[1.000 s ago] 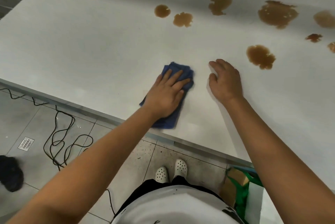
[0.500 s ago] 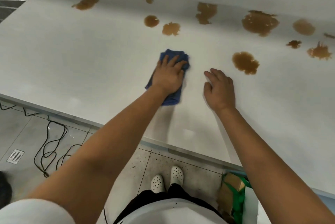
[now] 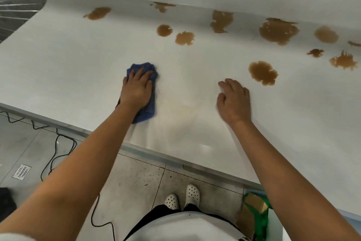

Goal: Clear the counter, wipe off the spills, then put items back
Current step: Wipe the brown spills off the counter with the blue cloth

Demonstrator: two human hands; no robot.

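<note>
A blue cloth (image 3: 149, 108) lies on the white counter (image 3: 68, 61). My left hand (image 3: 136, 90) presses flat on the cloth, fingers spread over its far end. My right hand (image 3: 233, 100) rests palm-down on the bare counter to the right, holding nothing. Several brown spills mark the far half of the counter. The nearest spill (image 3: 262, 72) lies just beyond my right hand. Others include a pair of small spills (image 3: 184, 38) in the middle and a large spill (image 3: 278, 31) at the back right. A faint wet streak shows between my hands.
A sink (image 3: 17, 8) with a ridged drainer sits at the far left. Below the counter's front edge are a tiled floor, a black cable (image 3: 58, 149), a floor drain (image 3: 21, 171) and a green bag with a cardboard box (image 3: 256, 207).
My left hand has slid the blue cloth away from the counter's front edge and then leftwards. My right hand stays in place on the counter.
</note>
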